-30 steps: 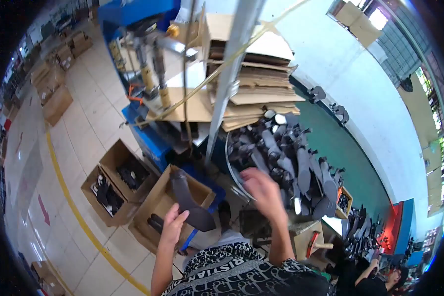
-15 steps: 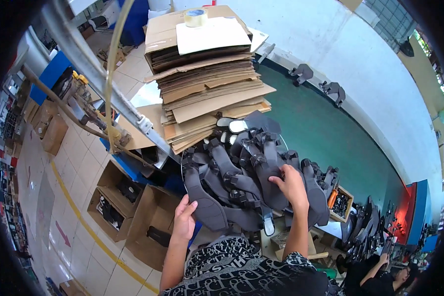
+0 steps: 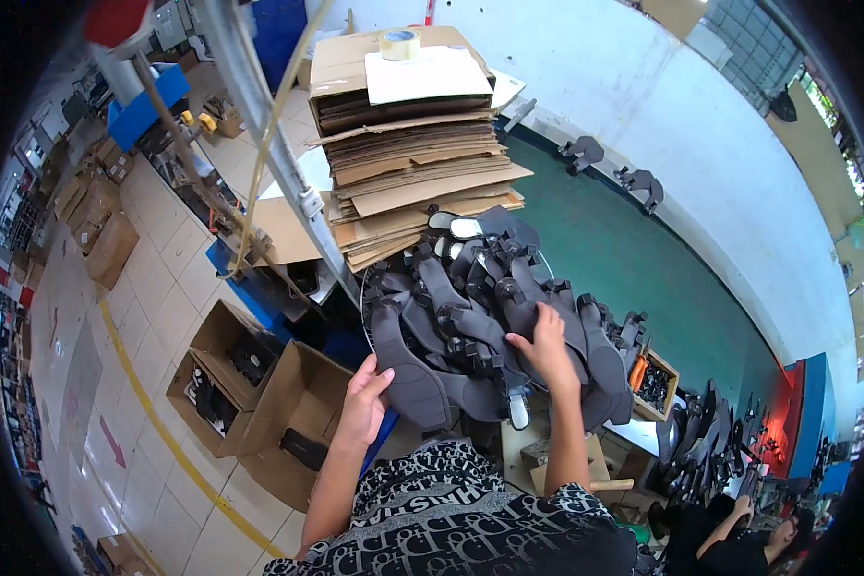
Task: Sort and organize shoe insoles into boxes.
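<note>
A heap of dark grey sandals point(image 3: 449, 331), mostly soles up and with block heels, lies in front of me on a round-rimmed surface. My left hand point(image 3: 363, 401) is at the heap's near left edge, its thumb and fingers apart and touching the side of a large sandal sole point(image 3: 408, 379). Over the right part of the heap rests my right hand point(image 3: 549, 350); its thumb and fingers are spread against the soles. Neither hand visibly lifts a sandal. A sandal with a pale insole point(image 3: 518, 411) hangs at the heap's front edge.
Stacked flat cardboard point(image 3: 422, 158) rises behind the heap, with a tape roll point(image 3: 399, 44) on top. Open cartons point(image 3: 293, 413) stand on the floor at left, near a metal post point(image 3: 283, 158). A small parts box point(image 3: 655, 386) is at right; a person point(image 3: 739, 538) sits beyond.
The view has shifted slightly, so the heap appears a little higher. My right hand has moved slightly left over the soles. My left hand stays at the same sandal.
</note>
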Demonstrator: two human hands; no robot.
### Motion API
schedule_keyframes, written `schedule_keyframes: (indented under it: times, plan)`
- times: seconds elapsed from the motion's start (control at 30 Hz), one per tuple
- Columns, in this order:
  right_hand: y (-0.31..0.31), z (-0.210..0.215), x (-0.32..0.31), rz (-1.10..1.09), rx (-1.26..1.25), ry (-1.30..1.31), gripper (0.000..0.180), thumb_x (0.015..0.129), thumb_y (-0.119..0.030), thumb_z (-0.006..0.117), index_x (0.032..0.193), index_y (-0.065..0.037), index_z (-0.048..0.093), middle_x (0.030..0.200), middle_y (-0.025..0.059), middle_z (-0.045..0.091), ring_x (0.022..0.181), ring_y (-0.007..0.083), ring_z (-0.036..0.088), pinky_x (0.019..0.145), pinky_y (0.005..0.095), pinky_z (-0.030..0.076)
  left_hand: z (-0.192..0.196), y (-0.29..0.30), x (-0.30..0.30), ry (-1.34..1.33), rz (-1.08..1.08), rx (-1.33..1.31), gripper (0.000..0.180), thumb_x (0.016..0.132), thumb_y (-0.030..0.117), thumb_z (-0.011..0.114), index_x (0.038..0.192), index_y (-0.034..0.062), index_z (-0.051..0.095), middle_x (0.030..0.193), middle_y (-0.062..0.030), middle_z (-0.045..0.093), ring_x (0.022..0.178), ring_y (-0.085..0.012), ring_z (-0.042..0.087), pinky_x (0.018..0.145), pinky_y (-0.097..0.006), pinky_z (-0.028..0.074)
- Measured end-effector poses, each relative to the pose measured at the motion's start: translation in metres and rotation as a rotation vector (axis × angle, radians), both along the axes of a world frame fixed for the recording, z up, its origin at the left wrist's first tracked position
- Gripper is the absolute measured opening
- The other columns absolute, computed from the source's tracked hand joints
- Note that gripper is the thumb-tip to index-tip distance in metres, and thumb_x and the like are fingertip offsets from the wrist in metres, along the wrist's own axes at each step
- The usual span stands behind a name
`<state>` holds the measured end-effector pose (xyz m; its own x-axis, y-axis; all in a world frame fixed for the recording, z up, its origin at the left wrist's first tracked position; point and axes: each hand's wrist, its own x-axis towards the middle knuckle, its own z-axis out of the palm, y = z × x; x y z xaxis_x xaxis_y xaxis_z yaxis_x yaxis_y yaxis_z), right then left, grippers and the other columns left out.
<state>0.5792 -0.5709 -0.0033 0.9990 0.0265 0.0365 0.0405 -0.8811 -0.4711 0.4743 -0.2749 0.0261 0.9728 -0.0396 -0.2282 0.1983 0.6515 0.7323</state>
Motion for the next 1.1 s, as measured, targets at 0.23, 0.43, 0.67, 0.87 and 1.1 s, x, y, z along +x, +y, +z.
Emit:
schedule_keyframes:
  times: [0.23,0.43,0.67,0.87,1.1]
  plan:
    - [0.021,0.02,-0.047,-0.002,-0.091,-0.251,0.064,0.09,-0.028,0.059,0.139,0.003,0.033,0.148,0.0259,0.026,0.136,0.0409,0.027,0.109,0.056,0.022,0.01,0.009,-0.051,-0.068,-0.002,-0.03,0.037,0.092,0.004,0.054,0.128,0.0015,0.048,0.121,-0.0079,0.059,0.111,-0.0179,0.056,0.1,-0.032,0.041]
    - [0.012,0.09,-0.131,0.193,0.579,-0.069,0.032,0.095,-0.026,0.056,0.115,-0.002,0.06,0.096,0.012,0.068,0.09,0.02,0.065,0.08,0.0307,0.048,0.026,-0.02,-0.062,-0.164,-0.163,-0.042,0.037,0.091,0.002,0.056,0.127,0.0016,0.049,0.122,-0.0079,0.058,0.11,-0.0187,0.056,0.098,-0.033,0.042]
    - [-0.127,0.008,-0.113,-0.526,-0.359,-0.432,0.056,0.085,-0.03,0.066,0.13,-0.002,0.048,0.129,0.024,0.05,0.119,0.0388,0.048,0.098,0.0456,0.04,0.026,-0.087,-0.058,-0.174,-0.443,-0.107,0.036,0.091,0.005,0.057,0.126,0.0019,0.05,0.116,-0.0065,0.06,0.107,-0.0174,0.058,0.095,-0.031,0.045]
    - [-0.118,0.012,-0.051,0.047,-0.193,-0.362,0.062,0.079,-0.019,0.07,0.134,-0.005,0.044,0.13,0.017,0.05,0.123,0.0341,0.044,0.099,0.0468,0.037,0.01,-0.111,-0.036,-0.055,-0.516,0.03,0.036,0.09,0.004,0.057,0.126,0.0018,0.051,0.119,-0.0055,0.059,0.108,-0.0145,0.056,0.095,-0.028,0.043]
    - [-0.152,-0.011,0.054,0.154,-0.041,0.257,0.068,0.059,-0.026,0.088,0.112,-0.003,0.052,0.113,0.0179,0.058,0.114,0.0358,0.051,0.094,0.0421,0.041,0.012,-0.136,0.011,0.0,-0.491,0.089,0.036,0.091,0.003,0.056,0.126,0.0016,0.05,0.118,-0.005,0.059,0.109,-0.0124,0.054,0.095,-0.026,0.042]
